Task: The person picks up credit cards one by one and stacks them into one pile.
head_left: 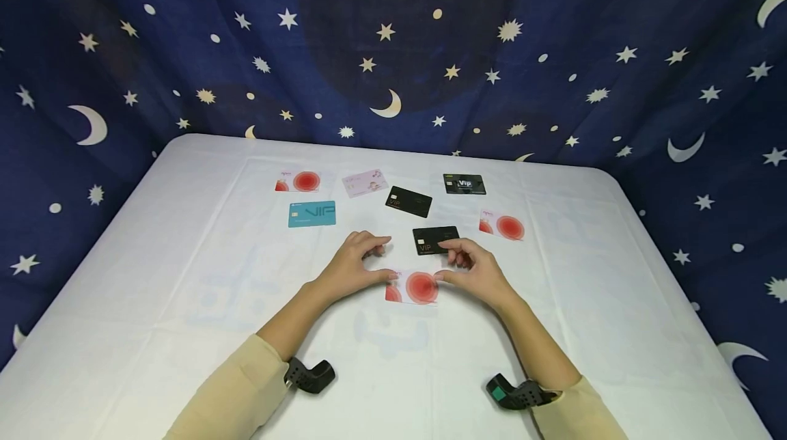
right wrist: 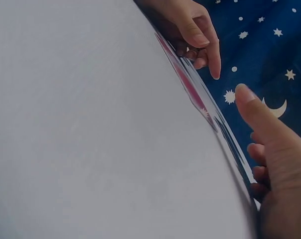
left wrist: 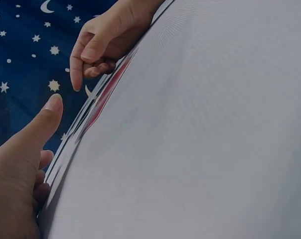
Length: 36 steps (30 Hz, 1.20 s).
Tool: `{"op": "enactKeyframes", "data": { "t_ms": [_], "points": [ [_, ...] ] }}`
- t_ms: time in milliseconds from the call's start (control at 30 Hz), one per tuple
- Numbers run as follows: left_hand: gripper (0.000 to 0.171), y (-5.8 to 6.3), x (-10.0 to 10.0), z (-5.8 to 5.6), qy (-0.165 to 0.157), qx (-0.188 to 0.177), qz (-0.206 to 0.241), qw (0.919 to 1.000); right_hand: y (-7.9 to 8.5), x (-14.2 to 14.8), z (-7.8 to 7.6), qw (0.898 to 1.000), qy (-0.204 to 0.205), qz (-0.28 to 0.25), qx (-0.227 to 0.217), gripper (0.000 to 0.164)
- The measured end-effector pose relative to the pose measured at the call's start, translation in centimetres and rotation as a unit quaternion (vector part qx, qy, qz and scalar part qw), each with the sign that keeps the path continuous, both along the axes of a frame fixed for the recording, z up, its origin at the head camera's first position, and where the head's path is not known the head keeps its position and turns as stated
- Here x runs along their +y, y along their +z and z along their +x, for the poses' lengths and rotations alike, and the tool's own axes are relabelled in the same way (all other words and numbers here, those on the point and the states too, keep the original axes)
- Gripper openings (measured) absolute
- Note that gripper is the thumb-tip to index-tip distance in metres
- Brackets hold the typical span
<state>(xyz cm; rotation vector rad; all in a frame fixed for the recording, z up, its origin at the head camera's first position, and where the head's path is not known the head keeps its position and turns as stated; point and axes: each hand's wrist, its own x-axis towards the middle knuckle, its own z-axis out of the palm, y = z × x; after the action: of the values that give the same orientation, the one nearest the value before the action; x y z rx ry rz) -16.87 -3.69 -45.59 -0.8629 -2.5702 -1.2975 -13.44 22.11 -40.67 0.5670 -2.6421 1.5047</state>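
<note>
A white card with red circles point(head_left: 421, 287) lies on the white tablecloth, nearest the person. My left hand point(head_left: 356, 264) is at its left end, the thumb tip over its upper left corner and the fingers spread apart from the thumb. At the right end, the thumb of my right hand point(head_left: 473, 268) comes close to the edge. The right forefinger overlaps a black VIP card point(head_left: 430, 240) just beyond. Both wrist views show a gap between thumb and fingers, with the red-circle card point(left wrist: 108, 94) seen nearly edge-on.
Farther back lie a blue VIP card point(head_left: 312, 214), a pink card point(head_left: 365, 183), two more black VIP cards point(head_left: 408, 202), and two more red-circle cards point(head_left: 502, 225). The white table point(head_left: 184, 249) ends at a dark blue curtain point(head_left: 430, 50) with stars and moons.
</note>
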Motion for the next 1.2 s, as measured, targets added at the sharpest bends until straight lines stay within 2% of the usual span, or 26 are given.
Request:
{"op": "enactKeyframes", "data": {
  "t_ms": [167,400,467,600,767,933,1200],
  "points": [
    [0.065,0.1,0.2,-0.4,0.013,-0.021,-0.003,0.9997,-0.2,0.1,-0.5,0.997,-0.022,0.032,0.062,0.052],
    [0.064,0.2,1.7,-1.7,0.024,-0.030,0.015,0.9991,-4.0,1.9,-3.1,0.986,-0.069,0.074,0.131,0.061],
    [0.064,0.2,2.3,-1.9,0.027,-0.037,0.020,0.9988,-4.1,2.1,-3.4,0.984,-0.076,0.084,0.138,0.062],
    [0.064,0.3,3.6,-2.4,0.035,-0.045,0.013,0.9983,-4.1,2.3,-4.1,0.981,-0.090,0.106,0.139,0.065],
    [0.068,0.4,4.8,-2.8,0.049,-0.032,-0.041,0.9974,-4.0,2.6,-4.5,0.980,-0.104,0.134,0.103,0.070],
    [0.073,0.5,5.0,-2.7,0.063,-0.022,-0.101,0.9927,-3.6,2.6,-4.4,0.978,-0.105,0.162,0.075,0.069],
    [0.065,0.2,5.0,-2.6,0.065,-0.010,-0.131,0.9892,-3.5,2.8,-4.0,0.974,-0.098,0.191,0.074,0.062]
  ]
}}
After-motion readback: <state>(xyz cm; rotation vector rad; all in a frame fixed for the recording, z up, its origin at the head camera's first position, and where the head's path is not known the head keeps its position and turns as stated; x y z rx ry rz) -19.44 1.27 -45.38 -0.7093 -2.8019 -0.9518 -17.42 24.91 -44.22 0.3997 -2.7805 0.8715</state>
